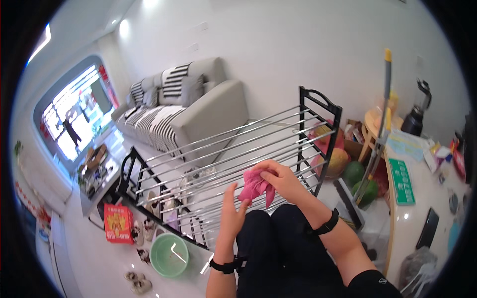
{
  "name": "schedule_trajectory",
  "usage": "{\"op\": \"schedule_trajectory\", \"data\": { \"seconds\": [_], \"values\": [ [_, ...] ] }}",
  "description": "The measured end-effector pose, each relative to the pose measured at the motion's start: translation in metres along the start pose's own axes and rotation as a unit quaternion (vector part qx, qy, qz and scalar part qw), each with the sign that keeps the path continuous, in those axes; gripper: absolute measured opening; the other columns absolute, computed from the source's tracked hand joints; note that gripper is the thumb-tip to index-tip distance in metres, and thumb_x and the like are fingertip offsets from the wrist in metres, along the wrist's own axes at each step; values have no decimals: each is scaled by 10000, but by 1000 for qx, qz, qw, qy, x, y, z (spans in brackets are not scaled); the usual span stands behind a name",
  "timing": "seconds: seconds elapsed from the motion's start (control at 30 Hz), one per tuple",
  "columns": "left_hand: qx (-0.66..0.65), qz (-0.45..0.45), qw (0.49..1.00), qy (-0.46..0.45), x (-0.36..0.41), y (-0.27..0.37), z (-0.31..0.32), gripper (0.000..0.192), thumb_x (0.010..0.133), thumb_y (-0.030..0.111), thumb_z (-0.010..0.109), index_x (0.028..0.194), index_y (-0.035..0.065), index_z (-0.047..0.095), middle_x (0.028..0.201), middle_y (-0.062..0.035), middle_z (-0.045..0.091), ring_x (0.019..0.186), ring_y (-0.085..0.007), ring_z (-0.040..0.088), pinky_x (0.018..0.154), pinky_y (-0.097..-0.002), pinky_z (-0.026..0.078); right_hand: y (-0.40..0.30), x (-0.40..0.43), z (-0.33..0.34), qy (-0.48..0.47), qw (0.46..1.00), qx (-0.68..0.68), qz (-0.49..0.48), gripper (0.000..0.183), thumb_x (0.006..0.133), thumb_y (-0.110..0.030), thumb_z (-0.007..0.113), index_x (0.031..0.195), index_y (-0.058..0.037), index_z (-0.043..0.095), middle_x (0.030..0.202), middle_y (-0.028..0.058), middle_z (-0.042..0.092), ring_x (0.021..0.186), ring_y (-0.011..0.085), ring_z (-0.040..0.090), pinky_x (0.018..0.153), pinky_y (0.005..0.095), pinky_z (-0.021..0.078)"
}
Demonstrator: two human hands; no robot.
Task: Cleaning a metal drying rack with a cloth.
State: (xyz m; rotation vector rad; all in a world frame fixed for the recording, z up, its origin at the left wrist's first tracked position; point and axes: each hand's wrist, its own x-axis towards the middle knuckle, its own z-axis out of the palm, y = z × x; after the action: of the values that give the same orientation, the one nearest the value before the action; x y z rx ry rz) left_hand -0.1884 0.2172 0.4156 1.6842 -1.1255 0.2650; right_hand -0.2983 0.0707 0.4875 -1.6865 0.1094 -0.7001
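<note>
My right hand (281, 180) grips a crumpled pink cloth (255, 186) between thumb and fingers, above my knees. Just left of the cloth, my left hand (234, 208) is raised with thumb and fingers apart; its thumb tip is at the cloth's lower edge, and whether it touches is unclear. Beyond and beneath both hands stands a shoe rack (223, 143) with shiny metal bars and black end frames. Its upper tier bears nothing, while several shoes show through the bars lower down at the left. A black band circles each wrist.
A green basin (169, 255) of water, a red box (118, 223) and several shoes (141, 286) are on the floor at left. A grey sofa (212, 115) stands behind the rack. At right are a long-handled mop (376, 149), green melons (354, 172) and a table (406, 227) bearing a phone.
</note>
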Motion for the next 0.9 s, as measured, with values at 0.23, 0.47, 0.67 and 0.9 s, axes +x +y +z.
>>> {"op": "schedule_trajectory", "data": {
  "seconds": [0.23, 0.47, 0.67, 0.9],
  "values": [
    [-379, -247, 887, 91, -7, 2, -24, 217, 908, 147, 553, 1089, 37, 597, 902, 0, 598, 834, -70, 534, 746, -229, 443, -8, 30, -7, -70, 990, -119, -32, 234, 873, -136, 581, 1089, -45, 600, 1115, 83, 496, 890, 135, 547, 736, 257, 467],
    [-97, -212, 957, 172, -7, 1, -74, 172, 877, 126, 586, 1010, 21, 618, 764, -35, 617, 706, -89, 538, 655, -240, 441, 7, 35, 15, -240, 940, -204, -128, 341, 778, -89, 651, 1116, -85, 613, 1162, 85, 500, 873, 248, 597, 769, 328, 478],
    [155, -221, 947, 172, 34, -21, -132, 189, 773, 45, 619, 960, 15, 618, 770, -127, 643, 687, -275, 611, 654, -338, 478, 13, 74, 63, -139, 947, -266, -111, 187, 795, -114, 599, 978, -83, 628, 917, 110, 593, 786, 326, 606, 671, 391, 492],
    [338, 59, 928, 147, 62, -70, -118, 335, 732, 61, 677, 1058, 50, 599, 1028, -113, 586, 935, -290, 574, 802, -385, 462, 56, 101, 100, -64, 882, -349, -310, 283, 765, -165, 650, 1043, -129, 610, 1015, 66, 576, 889, 295, 579, 726, 400, 474]
  ]
}}
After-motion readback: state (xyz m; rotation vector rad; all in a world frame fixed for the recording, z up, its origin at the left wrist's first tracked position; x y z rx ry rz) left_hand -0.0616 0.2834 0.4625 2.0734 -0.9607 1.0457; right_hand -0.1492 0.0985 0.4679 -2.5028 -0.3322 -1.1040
